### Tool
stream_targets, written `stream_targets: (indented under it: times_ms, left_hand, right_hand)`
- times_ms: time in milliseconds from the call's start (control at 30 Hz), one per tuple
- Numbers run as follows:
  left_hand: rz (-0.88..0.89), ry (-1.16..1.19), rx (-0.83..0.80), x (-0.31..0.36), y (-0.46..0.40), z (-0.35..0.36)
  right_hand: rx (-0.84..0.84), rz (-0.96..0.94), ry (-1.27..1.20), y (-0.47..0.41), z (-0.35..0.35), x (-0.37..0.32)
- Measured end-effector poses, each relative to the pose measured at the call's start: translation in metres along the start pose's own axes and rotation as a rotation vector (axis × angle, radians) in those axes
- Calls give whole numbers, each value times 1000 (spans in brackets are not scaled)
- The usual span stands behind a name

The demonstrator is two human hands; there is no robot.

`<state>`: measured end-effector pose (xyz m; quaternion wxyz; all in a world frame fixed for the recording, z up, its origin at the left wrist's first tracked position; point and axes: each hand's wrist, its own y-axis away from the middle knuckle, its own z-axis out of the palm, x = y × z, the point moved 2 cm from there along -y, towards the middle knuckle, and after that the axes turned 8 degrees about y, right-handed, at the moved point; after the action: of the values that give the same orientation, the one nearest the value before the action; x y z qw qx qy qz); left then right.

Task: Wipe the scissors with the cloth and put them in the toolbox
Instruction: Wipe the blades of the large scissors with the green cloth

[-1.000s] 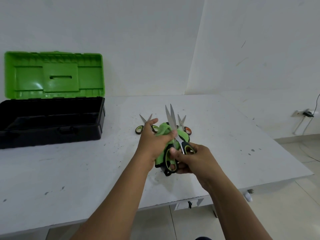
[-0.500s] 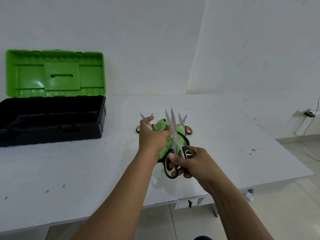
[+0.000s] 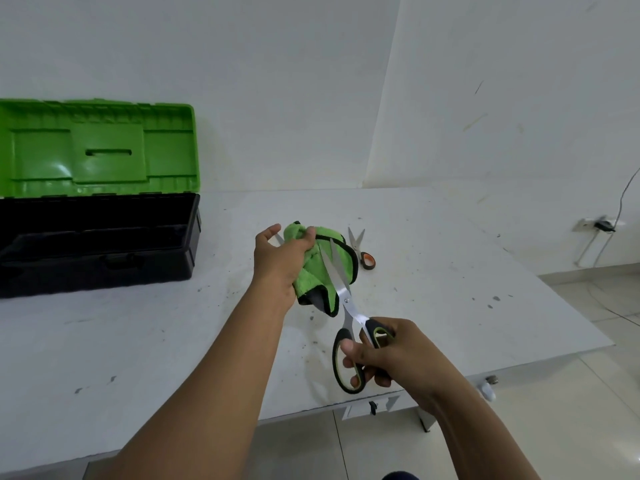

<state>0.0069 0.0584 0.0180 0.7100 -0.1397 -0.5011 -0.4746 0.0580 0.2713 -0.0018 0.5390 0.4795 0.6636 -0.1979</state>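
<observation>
While our right hand [image 3: 388, 351] grips the scissors [image 3: 346, 306] by their black-green loops, our left hand [image 3: 280, 261] bunches the green cloth [image 3: 320, 268] at their 11 o'clock, blades lying against it. Scissors look stiff, light, sharp: hold handles only. Cloth soft. Toolbox [image 3: 100, 237] open at 9 o'clock.

Left hand [image 3: 280, 261] grips the green cloth [image 3: 320, 268] against the scissors [image 3: 341, 299] blades; right hand [image 3: 391, 355] holds their handles above the surface [image 3: 138, 341].
</observation>
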Motion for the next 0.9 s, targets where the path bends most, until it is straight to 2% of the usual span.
stream_targets:
  times_ms: [167, 400, 533, 633, 733, 833, 900]
  left_hand:
    - [-117, 20, -129, -21, 10, 4]
    - [-80, 27, -1, -12, -5, -4]
    - [-244, -62, 25, -30, 0, -6]
    - [-350, -183, -17, -53, 4, -4]
    - [-346, -373, -63, -65, 9, 2]
    - [-218, -667, -121, -63, 13, 9]
    - [-93, -843, -92, -58, 15, 12]
  right_hand:
    - [43, 4, -73, -17, 4, -9]
    - [11, 31, -41, -7, 2, 2]
    - [92, -11, -51, -7, -8, -3]
    - [99, -38, -60, -10, -9, -5]
    - [134, -50, -68, -14, -8, -5]
    - [159, -58, -58, -19, -7, -7]
    - [175, -67, -44, -22, -7, -9]
